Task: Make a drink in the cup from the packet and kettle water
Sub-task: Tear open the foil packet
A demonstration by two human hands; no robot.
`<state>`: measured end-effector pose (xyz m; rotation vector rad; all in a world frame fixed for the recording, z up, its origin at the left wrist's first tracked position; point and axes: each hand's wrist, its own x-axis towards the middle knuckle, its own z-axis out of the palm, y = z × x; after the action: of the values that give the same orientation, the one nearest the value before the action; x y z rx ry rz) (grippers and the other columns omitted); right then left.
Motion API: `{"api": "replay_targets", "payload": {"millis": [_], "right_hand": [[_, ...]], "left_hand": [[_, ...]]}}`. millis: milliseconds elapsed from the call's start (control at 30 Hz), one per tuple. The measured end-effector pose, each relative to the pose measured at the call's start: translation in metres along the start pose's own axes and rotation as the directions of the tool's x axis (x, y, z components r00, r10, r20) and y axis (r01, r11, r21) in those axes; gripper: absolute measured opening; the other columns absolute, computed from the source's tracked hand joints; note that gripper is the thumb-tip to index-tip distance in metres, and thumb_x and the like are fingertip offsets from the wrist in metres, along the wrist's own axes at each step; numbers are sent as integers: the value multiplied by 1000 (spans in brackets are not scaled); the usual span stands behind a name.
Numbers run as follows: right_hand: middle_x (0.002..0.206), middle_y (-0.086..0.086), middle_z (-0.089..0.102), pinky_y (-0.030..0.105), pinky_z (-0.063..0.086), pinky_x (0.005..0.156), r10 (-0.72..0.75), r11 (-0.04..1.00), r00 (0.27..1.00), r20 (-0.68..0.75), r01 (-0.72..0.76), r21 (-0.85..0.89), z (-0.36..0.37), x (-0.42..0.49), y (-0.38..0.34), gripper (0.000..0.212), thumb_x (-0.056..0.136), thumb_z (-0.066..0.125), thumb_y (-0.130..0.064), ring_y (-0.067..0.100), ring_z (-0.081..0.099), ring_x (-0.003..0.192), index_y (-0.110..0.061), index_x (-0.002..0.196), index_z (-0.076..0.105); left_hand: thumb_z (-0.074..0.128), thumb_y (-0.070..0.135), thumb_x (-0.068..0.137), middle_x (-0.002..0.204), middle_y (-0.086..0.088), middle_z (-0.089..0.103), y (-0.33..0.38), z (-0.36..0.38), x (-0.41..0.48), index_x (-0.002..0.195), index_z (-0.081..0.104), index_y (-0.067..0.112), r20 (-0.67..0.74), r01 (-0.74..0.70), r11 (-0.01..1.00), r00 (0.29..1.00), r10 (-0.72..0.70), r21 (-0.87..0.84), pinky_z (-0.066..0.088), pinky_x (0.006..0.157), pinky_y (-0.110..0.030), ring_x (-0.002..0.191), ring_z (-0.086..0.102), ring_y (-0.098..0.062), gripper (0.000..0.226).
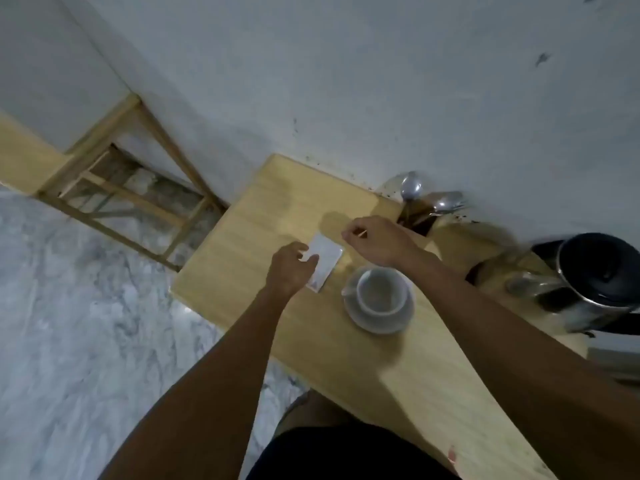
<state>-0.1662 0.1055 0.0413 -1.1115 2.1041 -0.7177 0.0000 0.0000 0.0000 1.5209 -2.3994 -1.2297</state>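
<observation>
1. The packet (323, 263) is being held flat just above the wooden table (263, 216), with its long axis running from the far end, by the wall, down toward the near table edge; its near short end is pointing toward the saucer's left side.
2. No brand or writing can be read on the packet; only a faint darker patch is being shown at its near end, too blurred to make out.
3. The packet is being seen as a pale, white-grey rectangle with a slight sheen.
4. The left hand (289, 271) is being kept at the packet's left edge, its fingers curled together and pinched on that edge.
5. The right hand (375, 242) is being held just beyond the cup (381, 294), to the packet's right; its fingertips are pressed together on a small thin strip, which cannot be identified.
6. The cup, white and seemingly empty, is being carried upright by a white saucer (381, 323), just right of the packet's near end.
7. The kettle (588, 285), dark-lidded with a shiny metal body, is being shown well right of the cup.
8. Two spoons (412, 188) are being seen beyond the cup, against the wall.
</observation>
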Motion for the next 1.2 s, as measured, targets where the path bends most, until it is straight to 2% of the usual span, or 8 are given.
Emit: {"api": "replay_targets", "payload": {"millis": [100, 267, 500, 733, 900, 967, 1067, 1200], "right_hand": [[113, -11, 67, 36, 52, 88, 68, 997, 994, 81, -65, -44, 26, 36, 3, 22, 92, 54, -36, 13, 62, 102, -32, 109, 67], [138, 2, 54, 41, 51, 92, 202, 968, 965, 167, -171, -181, 62, 82, 12, 41, 93, 52, -34, 27, 57, 116, -24, 133, 54], [128, 6, 59, 38, 51, 84, 224, 951, 972, 72, -202, -236, 89, 96, 24, 38, 94, 49, -27, 28, 58, 110, -22, 132, 54], [99, -5, 68, 37, 53, 76, 215, 977, 973, 79, -214, -22, 79, 90, 18, 15, 91, 58, -25, 18, 63, 89, -22, 98, 71], [89, 0, 71, 28, 50, 71, 100, 958, 995, 31, -104, 269, 38, 67, -5, 14, 91, 66, -21, 10, 63, 77, -12, 96, 75], [88, -3, 71, 22, 49, 71, 48, 951, 999, 0, -45, 306, 21, 53, -15, 14, 91, 67, -22, 5, 63, 77, -12, 96, 75], [89, 1, 72, 29, 52, 77, 20, 940, 997, -69, 5, 343, -5, 31, -25, 10, 90, 68, -23, 11, 64, 80, -16, 95, 74], [85, 7, 71, 25, 54, 65, -37, 934, 992, -120, 77, 348, -45, -2, -39, 13, 88, 71, -20, 12, 65, 70, -23, 100, 67]], "left_hand": [[56, 46, 78, 104, -25, 64, -21, 14, 15, 101, 63, -6, 91, 17, 996, 995, -26, 92, 45, 78, -33, 98, 62, -36, 57], [62, 37, 85, 125, -17, 46, -36, 31, 40, 125, 51, 9, 43, 46, 964, 997, -59, 261, 47, 91, -43, 112, 51, -35, 50], [64, 43, 84, 128, -12, 47, -46, 35, 46, 130, 46, 15, 58, -5, 955, 998, -13, 298, 44, 90, -42, 117, 49, -31, 57], [66, 40, 83, 122, -15, 50, -42, 30, 41, 122, 54, 14, 4, -6, 962, 1000, 5, 273, 42, 89, -43, 114, 46, -36, 49], [59, 48, 88, 104, -4, 68, -14, 1, 40, 106, 63, 19, -85, -55, 998, 995, 53, -20, 44, 89, -42, 102, 60, -25, 34], [56, 36, 93, 89, 5, 69, 4, -17, 38, 99, 67, 19, 11, -124, 974, 992, 129, -190, 49, 81, -30, 91, 66, -12, 21], [54, 20, 94, 79, 9, 67, 36, -40, 25, 91, 70, 12, 80, -206, 924, 967, 243, -321, 45, 65, -8, 71, 60, 6, 18], [56, 22, 93, 72, 3, 63, 69, -55, 7, 83, 69, 14, 106, -274, 916, 943, 316, -293, 42, 58, -16, 65, 55, -5, 18]]}}
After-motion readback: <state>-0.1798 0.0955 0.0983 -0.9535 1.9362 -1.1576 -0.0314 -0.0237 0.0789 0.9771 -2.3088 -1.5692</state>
